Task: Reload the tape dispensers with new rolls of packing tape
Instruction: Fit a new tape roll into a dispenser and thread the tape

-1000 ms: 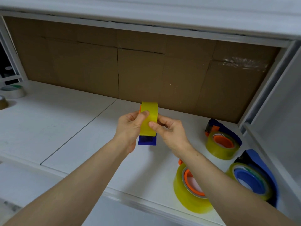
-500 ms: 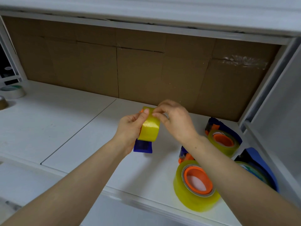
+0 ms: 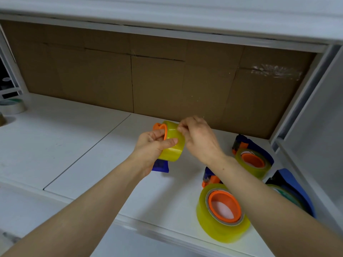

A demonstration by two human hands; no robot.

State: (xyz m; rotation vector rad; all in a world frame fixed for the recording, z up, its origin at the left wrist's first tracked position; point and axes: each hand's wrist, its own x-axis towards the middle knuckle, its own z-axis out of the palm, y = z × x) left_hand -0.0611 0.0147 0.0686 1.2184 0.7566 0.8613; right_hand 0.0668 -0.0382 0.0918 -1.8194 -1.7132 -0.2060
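Observation:
I hold a blue tape dispenser (image 3: 160, 166) with an orange hub and a yellowish clear tape roll (image 3: 172, 145) mounted on it, above the white shelf (image 3: 65, 138). My left hand (image 3: 154, 147) grips the roll, thumb across its face. My right hand (image 3: 199, 138) pinches at the roll's top edge with its fingertips. Three more loaded dispensers lie to the right: one near the front (image 3: 222, 212), one behind it (image 3: 253, 162), and a blue one (image 3: 291, 191) partly hidden by my right forearm.
A brown cardboard wall (image 3: 167, 80) backs the shelf. A grey-white frame post (image 3: 306, 101) and panel close the right side. A pale tape roll (image 3: 13, 106) sits at the far left. An upper shelf edge (image 3: 167, 21) runs overhead.
The dispenser has tilted so the orange hub shows on the left. My right hand rose from the roll's side to its top edge and now pinches there.

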